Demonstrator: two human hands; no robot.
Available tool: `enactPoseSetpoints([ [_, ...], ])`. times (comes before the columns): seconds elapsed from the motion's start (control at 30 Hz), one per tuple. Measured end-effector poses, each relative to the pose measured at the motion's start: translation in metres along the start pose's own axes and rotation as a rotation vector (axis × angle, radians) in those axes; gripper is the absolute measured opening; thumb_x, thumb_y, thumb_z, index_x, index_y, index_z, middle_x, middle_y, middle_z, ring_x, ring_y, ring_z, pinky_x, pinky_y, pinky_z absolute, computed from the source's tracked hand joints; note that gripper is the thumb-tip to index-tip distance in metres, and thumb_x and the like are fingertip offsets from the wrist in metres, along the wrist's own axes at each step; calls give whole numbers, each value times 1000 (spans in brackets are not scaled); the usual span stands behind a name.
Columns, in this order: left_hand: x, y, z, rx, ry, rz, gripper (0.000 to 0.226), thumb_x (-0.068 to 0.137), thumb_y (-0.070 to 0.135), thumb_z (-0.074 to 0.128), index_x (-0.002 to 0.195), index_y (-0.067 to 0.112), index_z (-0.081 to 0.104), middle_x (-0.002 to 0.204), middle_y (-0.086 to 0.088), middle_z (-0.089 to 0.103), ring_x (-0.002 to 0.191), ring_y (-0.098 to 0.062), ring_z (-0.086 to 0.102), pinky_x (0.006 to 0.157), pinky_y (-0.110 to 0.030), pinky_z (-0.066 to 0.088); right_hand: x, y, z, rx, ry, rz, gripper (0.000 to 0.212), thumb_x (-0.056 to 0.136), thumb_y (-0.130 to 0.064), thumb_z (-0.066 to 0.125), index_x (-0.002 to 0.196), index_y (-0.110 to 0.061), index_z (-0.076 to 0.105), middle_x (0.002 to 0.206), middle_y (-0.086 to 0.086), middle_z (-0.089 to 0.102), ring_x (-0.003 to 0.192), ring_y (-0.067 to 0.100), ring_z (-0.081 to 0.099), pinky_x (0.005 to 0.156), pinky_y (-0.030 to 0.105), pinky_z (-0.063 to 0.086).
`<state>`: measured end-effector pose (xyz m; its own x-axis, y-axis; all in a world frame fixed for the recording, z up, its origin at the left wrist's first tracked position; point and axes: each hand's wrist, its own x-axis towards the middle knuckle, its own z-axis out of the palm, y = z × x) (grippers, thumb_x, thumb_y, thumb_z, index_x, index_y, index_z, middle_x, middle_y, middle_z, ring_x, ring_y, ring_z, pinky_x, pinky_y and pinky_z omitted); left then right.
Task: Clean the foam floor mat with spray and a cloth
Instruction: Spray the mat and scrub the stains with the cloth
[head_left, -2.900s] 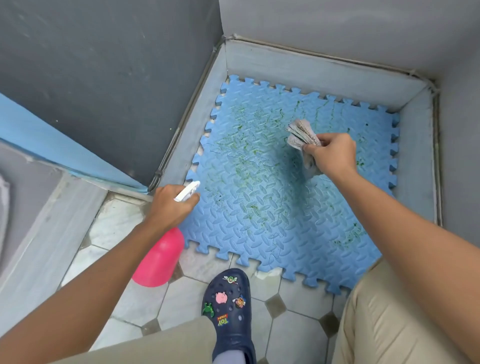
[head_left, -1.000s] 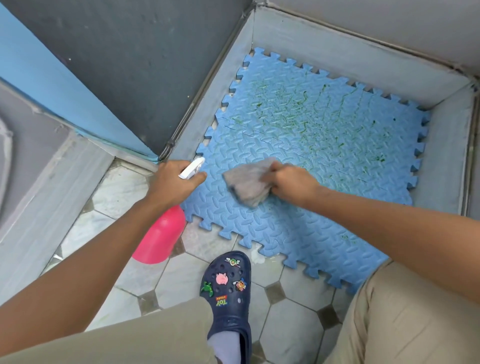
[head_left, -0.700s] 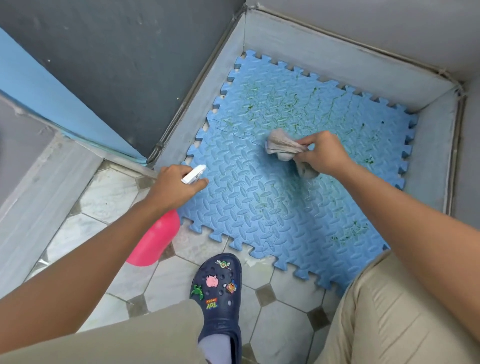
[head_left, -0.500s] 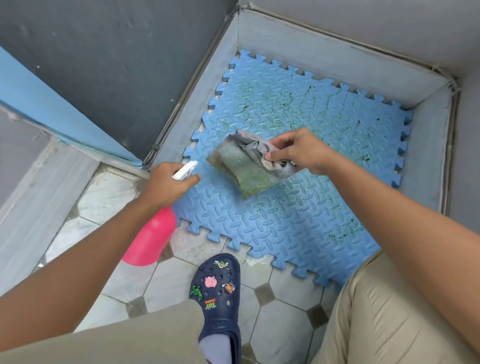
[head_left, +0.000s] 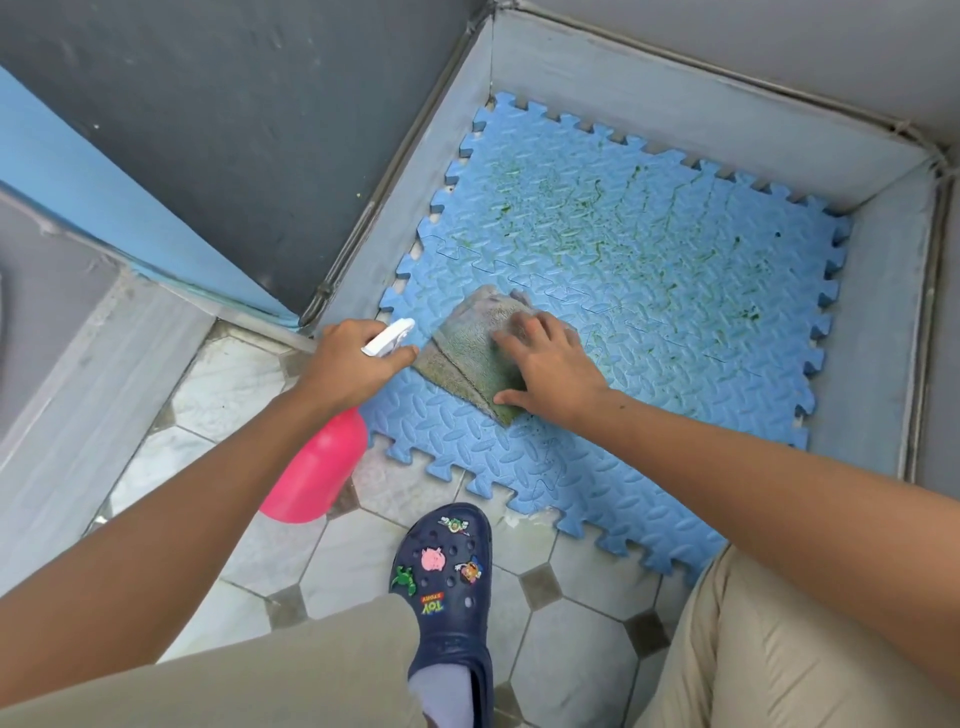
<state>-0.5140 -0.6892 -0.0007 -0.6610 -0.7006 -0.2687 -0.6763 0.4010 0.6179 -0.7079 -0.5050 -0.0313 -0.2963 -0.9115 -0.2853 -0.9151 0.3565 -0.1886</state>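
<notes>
The blue foam mat (head_left: 649, 312) lies in a grey-walled corner, smeared with green marks across its far half. A grey cloth (head_left: 470, 353), stained green, lies spread flat on the mat's near left part. My right hand (head_left: 550, 364) presses down on it with fingers spread. My left hand (head_left: 353, 358) grips the white trigger head of a pink spray bottle (head_left: 317, 473), which hangs just off the mat's left edge above the tiles.
A navy clog with charms (head_left: 447, 587) stands on the tiled floor (head_left: 561, 644) just before the mat's near edge. Grey low walls (head_left: 727, 119) enclose the mat at the back and right. A dark wall with a blue strip (head_left: 130, 208) rises at left.
My right hand has lowered the lifted, bunched cloth and laid it flat on the mat's near left part, palm now pressing on it. The left hand with the bottle has barely moved.
</notes>
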Motion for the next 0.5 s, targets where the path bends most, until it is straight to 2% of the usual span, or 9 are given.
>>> enactPoseSetpoints([
  [0.07,-1,1,0,33,20,-13,45,84,40,70,65,1,58,64,-21,64,57,-33,57,56,-37,45,2,2,4,-11,-3,4,82,80,-63,68,147,-28,36,154,11,26,141,36,20,115,57,26],
  [0.13,-3,1,-1,53,53,-45,46,85,38,70,62,1,56,63,-22,63,59,-37,60,58,-42,50,3,4,5,17,-1,9,77,81,-60,69,145,-28,41,156,11,26,144,37,18,115,58,25],
  [0.2,-5,2,-2,43,85,-58,48,84,38,73,59,3,50,58,-20,59,54,-32,53,54,-39,46,2,6,6,31,11,-8,69,83,-55,69,142,-27,46,156,11,27,144,37,18,114,59,26],
  [0.3,-5,4,-6,36,81,-66,44,83,35,76,57,14,48,51,-2,47,52,-20,46,52,-30,34,0,14,8,30,7,-107,60,86,-50,69,140,-28,51,156,10,28,145,38,18,113,61,28],
  [0.4,-4,4,-5,57,73,-68,42,85,33,74,57,18,47,52,4,47,60,-24,48,59,-30,32,-2,28,7,-48,-35,-263,68,83,-56,69,143,-32,47,156,8,28,145,37,18,115,61,25],
  [0.5,-7,5,-1,107,85,-84,48,89,31,67,51,16,41,49,1,43,61,-29,47,57,-31,29,0,39,3,-121,-67,-297,79,80,-60,70,148,-37,38,158,8,24,148,36,14,118,59,20],
])
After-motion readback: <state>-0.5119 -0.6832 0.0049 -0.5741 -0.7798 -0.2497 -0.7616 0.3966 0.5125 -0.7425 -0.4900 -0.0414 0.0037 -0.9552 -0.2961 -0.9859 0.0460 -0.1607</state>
